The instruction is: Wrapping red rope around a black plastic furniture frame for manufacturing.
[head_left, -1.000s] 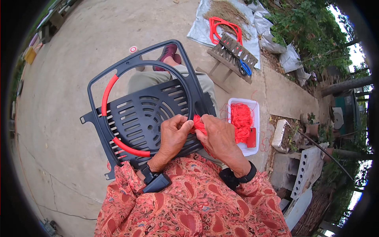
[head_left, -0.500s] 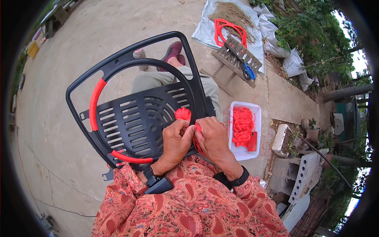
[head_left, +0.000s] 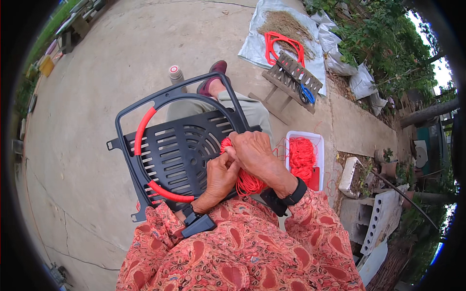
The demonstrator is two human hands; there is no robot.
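Observation:
A black slatted plastic frame [head_left: 174,145] lies across my lap, its round rim partly wrapped in red cord [head_left: 143,131]. My right hand [head_left: 255,153] is on top of the frame's right side, fingers closed over a bundle of red cord [head_left: 247,182] that hangs below it. My left hand [head_left: 221,174] sits just under it, pinching the same cord against the frame. Both wrists wear black bands.
A white tray [head_left: 316,140] of red cord stands on the concrete to my right. Farther off, a wooden stool [head_left: 286,80] holds blue scissors [head_left: 307,93], with a red frame [head_left: 281,43] on a grey sheet behind. Concrete blocks [head_left: 378,218] lie at right.
The frame has swung and tilted on my lap. My hands shifted right along its rim, and a larger bundle of red cord now shows under my right hand.

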